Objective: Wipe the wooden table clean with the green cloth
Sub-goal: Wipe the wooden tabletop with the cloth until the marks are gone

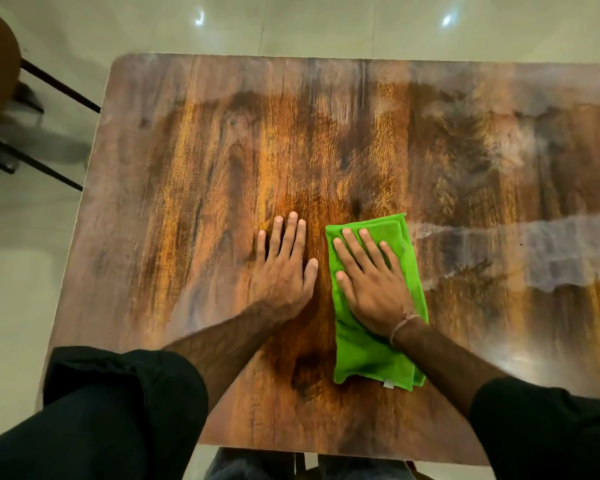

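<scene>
Green cloth (368, 355) with white tag (388, 384)

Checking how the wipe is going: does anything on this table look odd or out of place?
Yes: a pale hazy film lies over the right part and far edge of the wooden table, with one streak running right from the green cloth. The middle looks darker and cleaner. Nothing looks spilled or broken.
</scene>
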